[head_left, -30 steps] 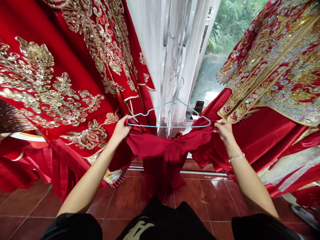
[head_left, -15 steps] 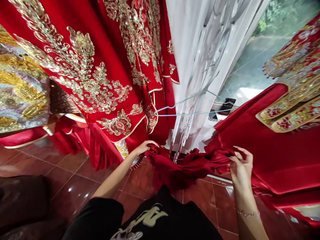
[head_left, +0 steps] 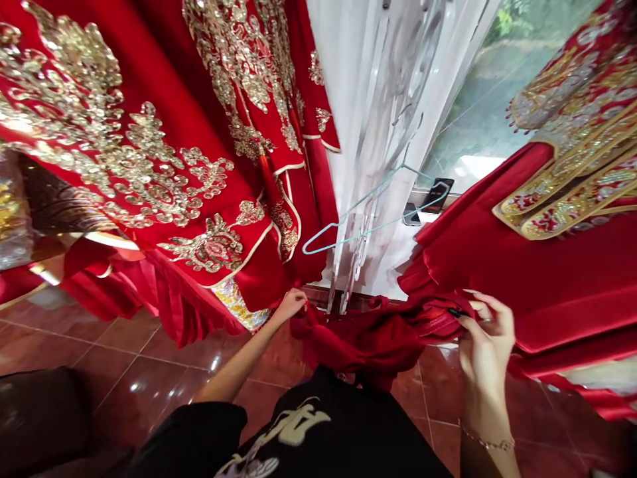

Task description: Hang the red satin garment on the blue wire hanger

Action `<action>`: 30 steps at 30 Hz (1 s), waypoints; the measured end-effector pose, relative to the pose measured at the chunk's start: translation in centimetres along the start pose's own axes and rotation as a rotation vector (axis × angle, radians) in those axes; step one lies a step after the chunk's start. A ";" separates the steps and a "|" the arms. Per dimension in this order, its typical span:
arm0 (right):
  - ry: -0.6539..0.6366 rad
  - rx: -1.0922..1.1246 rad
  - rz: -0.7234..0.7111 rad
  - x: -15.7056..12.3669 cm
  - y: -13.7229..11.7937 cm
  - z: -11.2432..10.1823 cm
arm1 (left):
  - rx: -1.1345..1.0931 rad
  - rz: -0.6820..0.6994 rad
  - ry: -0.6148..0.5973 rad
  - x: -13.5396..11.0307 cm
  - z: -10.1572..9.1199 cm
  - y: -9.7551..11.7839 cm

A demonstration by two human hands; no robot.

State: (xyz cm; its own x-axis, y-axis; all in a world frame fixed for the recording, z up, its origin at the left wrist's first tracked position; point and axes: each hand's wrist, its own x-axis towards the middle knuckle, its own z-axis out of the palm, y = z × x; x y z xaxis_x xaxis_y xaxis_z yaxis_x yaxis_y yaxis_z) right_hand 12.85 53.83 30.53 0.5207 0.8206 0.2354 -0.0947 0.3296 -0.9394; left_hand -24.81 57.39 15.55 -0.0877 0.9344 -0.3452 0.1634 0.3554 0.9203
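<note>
I hold a plain dark red garment [head_left: 371, 338] stretched between both hands at waist height. My left hand [head_left: 290, 305] is closed on its left end. My right hand [head_left: 484, 335] pinches its right end, fingers curled round the folded edge. Above the cloth a light blue wire hanger [head_left: 365, 216] hangs bare and tilted in front of the white sheer curtain [head_left: 378, 119].
Red robes with gold embroidery hang at the left [head_left: 164, 153] and at the right [head_left: 557, 219]. Two phones [head_left: 428, 202] lie on the windowsill behind the curtain. The floor is glossy red-brown tile [head_left: 149, 358]. A dark seat [head_left: 44, 418] sits at bottom left.
One second ago the garment's ends were up at the hanger's two ends. Both hands have come down with the cloth, and the hanger hangs free, swung to a tilt.
</note>
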 end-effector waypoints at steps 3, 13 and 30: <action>-0.011 -0.021 0.082 -0.2 1.0 -0.4 | -0.203 -0.033 -0.064 -1.7 1.0 0.5; -0.114 0.058 0.300 -2.0 2.1 0.4 | -0.581 -0.166 -0.144 -5.8 4.8 1.7; -0.163 0.273 0.457 -5.0 2.9 3.1 | -0.309 0.259 0.032 -10.0 16.4 7.5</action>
State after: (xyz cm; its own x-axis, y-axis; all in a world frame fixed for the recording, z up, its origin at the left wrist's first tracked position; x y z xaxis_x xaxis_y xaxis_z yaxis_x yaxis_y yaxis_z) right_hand 7.31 52.12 27.39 0.2388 0.9630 -0.1250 -0.5076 0.0140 -0.8615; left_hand -6.59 51.16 22.91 -0.1136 0.9892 -0.0929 -0.1187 0.0793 0.9898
